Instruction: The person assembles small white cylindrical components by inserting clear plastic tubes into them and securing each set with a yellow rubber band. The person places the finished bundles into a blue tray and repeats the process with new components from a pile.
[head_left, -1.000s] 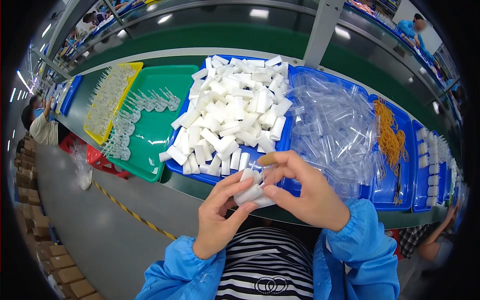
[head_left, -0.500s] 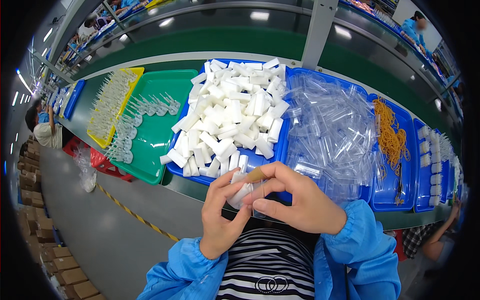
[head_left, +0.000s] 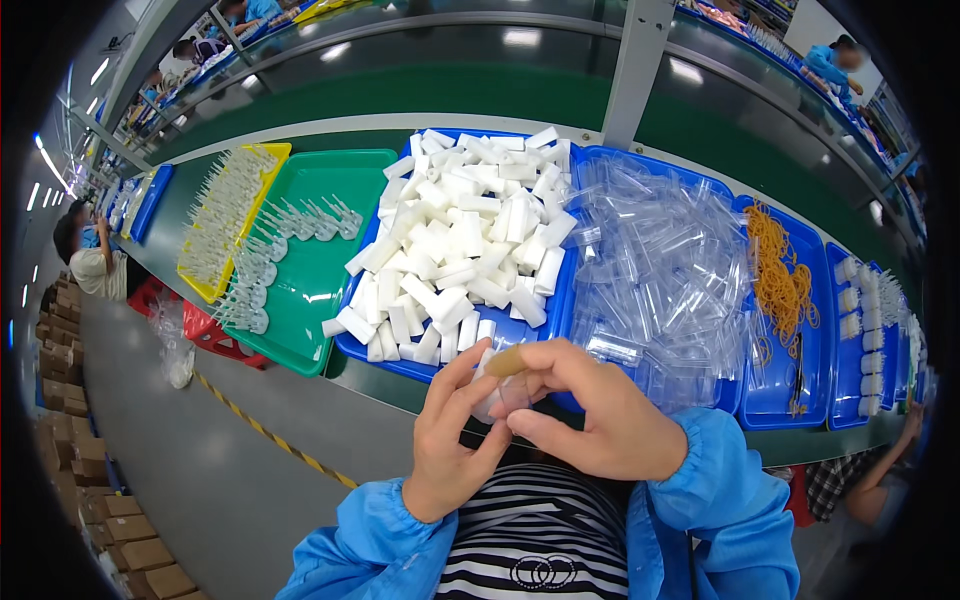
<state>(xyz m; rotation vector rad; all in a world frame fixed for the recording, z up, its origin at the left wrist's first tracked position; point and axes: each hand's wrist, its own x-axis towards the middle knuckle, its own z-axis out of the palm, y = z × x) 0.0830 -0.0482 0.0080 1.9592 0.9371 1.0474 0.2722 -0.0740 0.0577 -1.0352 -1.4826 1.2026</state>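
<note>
In front of my striped top, both hands meet at a small white piece (head_left: 485,405) with a clear plastic sleeve (head_left: 515,395) against it. My left hand (head_left: 445,440) is closed on the white piece, fingers on its far side and thumb on the near side. My right hand (head_left: 610,415) pinches the clear sleeve from the right; a tan covering (head_left: 506,362) wraps its index finger. Fingers partly hide how the two pieces fit together. Just beyond lies a blue tray heaped with white foam-like blocks (head_left: 470,235).
Right of the blocks, a blue tray holds clear plastic sleeves (head_left: 660,270). Farther right are orange rubber bands (head_left: 780,265) and dark scissors-like tool (head_left: 798,375). At left stand a green tray (head_left: 310,260) and a yellow tray (head_left: 272,165), both with white nozzle-like parts. A metal post (head_left: 635,80) rises behind.
My right thumb and fingers have shifted slightly around the clear sleeve, and more of it shows between the hands. The trays sit slightly lower in view.
</note>
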